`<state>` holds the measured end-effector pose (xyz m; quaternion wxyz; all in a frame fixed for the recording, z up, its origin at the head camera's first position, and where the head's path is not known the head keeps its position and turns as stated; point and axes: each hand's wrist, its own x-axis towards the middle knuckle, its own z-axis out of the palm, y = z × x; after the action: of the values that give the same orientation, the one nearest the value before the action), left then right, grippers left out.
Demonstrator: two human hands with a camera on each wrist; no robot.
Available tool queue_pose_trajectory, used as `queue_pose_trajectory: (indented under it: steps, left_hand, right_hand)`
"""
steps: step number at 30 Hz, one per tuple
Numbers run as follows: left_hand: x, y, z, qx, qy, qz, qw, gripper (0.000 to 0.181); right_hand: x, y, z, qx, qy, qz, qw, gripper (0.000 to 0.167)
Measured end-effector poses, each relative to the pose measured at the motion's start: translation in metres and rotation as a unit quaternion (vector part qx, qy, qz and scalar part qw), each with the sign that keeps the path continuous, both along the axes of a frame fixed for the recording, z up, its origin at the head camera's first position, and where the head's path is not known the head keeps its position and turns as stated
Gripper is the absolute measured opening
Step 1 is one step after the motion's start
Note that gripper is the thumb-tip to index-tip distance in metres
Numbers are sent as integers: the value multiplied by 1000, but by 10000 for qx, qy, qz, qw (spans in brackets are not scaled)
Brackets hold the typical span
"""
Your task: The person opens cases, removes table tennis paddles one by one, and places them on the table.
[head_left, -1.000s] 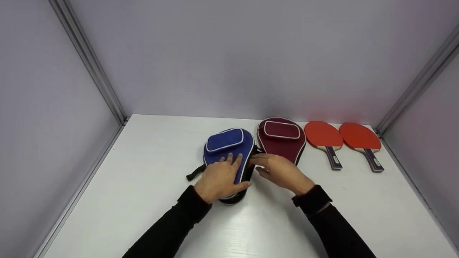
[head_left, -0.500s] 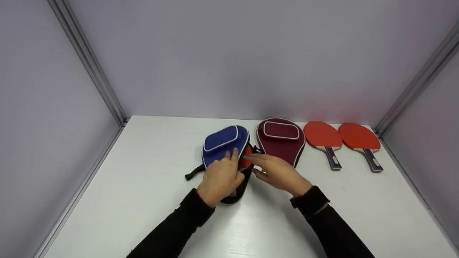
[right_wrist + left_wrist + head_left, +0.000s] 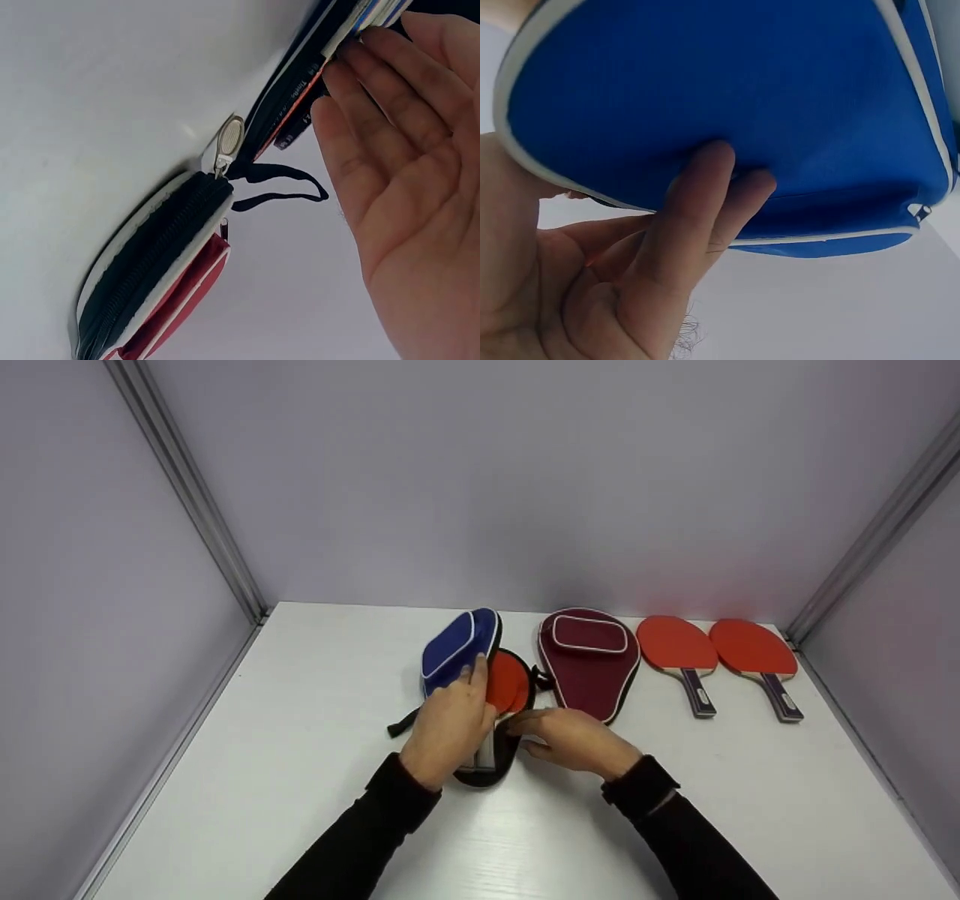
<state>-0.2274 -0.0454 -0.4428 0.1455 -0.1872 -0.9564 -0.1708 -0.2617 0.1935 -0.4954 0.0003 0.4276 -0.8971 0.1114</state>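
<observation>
The blue paddle case [image 3: 448,646] lies partly unfolded, its cover tilted up to the left. Orange-red paddles [image 3: 504,684] show inside, one overlapping the other, with pale handles toward the near end. My left hand [image 3: 444,729] holds the cover at its near right edge; in the left wrist view two fingertips of this hand [image 3: 652,270] press the blue fabric [image 3: 795,105], and the thumb is hard to make out. My right hand [image 3: 576,741] rests its fingertips at the right rim of the case, by the handles. In the right wrist view this hand [image 3: 412,157] has extended fingers.
A maroon case [image 3: 589,671] with a white-edged pocket lies just right of the blue one. Two separate red paddles [image 3: 677,643] lie side by side farther right on the white table [image 3: 315,690]. A black strap [image 3: 403,724] sticks out left of the blue case.
The blue cover has been raised and folded leftward with my left hand, exposing the paddles inside. My right hand has slid down along the case's right rim toward the handles.
</observation>
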Motion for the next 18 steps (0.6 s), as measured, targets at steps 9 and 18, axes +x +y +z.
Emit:
queue_pose_trajectory:
  steps: [9, 18]
  left_hand:
    - [-7, -15, 9, 30, 149, 236, 9996, 83]
    - [-21, -41, 15, 64, 537, 265, 9982, 83]
  right_hand:
    - [1, -1, -4, 92, 122, 186, 9997, 29]
    - [1, 1, -3, 47, -12, 142, 9999, 24]
